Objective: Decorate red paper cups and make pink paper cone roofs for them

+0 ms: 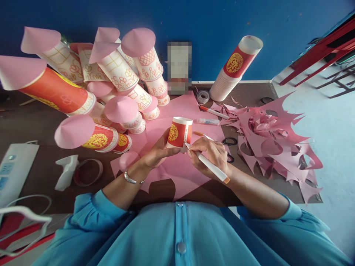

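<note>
A red and white paper cup with a gold emblem stands upright in my left hand, whose fingers wrap round its left side and base. My right hand is closed on a white marker with an orange end. The marker's tip meets the lower right part of the cup, by a white printed strip. Pink paper sheets lie under both hands. Just behind the right hand is another orange-tipped marker, partly covered by it.
Decorated cup towers with pink cones crowd the back left. A cup stack leans at the back right, near a tape roll. Pink scraps cover the right side. Black scissors, a glue tube and a white power strip also lie there.
</note>
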Demonstrator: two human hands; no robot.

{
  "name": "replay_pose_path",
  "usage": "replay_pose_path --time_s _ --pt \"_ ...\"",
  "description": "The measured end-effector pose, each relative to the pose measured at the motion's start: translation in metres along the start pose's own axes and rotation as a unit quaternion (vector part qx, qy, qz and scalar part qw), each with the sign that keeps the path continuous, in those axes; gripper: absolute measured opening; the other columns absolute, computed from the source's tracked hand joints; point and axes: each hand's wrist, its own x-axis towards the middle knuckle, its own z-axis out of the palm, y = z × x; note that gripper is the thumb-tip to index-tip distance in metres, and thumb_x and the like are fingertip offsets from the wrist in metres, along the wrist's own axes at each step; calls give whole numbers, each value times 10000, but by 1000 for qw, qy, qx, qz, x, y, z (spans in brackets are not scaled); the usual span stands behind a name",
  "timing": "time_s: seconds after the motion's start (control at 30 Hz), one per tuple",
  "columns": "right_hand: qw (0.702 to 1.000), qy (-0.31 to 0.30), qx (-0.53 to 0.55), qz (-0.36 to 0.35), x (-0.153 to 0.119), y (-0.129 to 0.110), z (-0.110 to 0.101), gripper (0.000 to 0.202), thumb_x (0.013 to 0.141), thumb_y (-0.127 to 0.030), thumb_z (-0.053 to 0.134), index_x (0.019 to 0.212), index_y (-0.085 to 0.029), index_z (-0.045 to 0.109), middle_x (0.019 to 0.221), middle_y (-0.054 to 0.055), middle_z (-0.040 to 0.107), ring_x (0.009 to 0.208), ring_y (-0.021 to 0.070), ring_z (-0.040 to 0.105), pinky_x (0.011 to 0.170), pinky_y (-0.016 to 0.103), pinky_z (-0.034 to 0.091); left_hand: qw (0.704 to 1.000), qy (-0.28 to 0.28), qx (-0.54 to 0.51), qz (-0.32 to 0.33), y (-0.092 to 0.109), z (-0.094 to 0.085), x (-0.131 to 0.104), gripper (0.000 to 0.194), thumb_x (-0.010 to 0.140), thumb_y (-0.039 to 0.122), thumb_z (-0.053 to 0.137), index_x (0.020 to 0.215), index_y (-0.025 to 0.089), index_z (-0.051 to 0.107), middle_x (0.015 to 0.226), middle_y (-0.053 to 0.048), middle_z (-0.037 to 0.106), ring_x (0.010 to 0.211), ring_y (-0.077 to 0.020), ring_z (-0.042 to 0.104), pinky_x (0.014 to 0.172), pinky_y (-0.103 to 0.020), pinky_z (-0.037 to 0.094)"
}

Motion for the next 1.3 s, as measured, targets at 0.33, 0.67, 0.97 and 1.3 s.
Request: replay_pose_path --time_s 0.33,0.67,0.97,1.3 --pt "1000 4 6 -3 -1 1 0 192 904 -75 643 1000 -227 577 714 -17 697 579 137 694 565 242 572 1000 15 8 -4 -2 -2 0 592 820 319 842 1337 263 558 1292 -79 671 1201 -296 645 995 -443 533" --pt "1000 1 -5 0 0 0 -1 198 896 -73 639 975 -238 564 691 -31 683 559 134 681 550 241 562 1000 18 1 -1 -3 -2 1 561 815 310 839 1306 258 573 1196 -63 690 1085 -262 669 970 -428 527" --pt "1000 -3 3 -3 -1 1 0 170 923 -91 624 995 -233 562 717 -22 696 590 131 704 560 240 584 1000 23 3 -14 -4 -3 2 661 768 349 881 1331 242 551 1329 -105 660 1244 -317 616 969 -408 515" --pt "1000 1 -5 -2 0 1 -2 196 899 -77 640 994 -234 573 715 -18 699 578 139 693 561 244 573 1000 21 15 -11 -2 -2 1 652 767 360 879 1324 244 560 1341 -109 660 1277 -331 604 1017 -441 506"
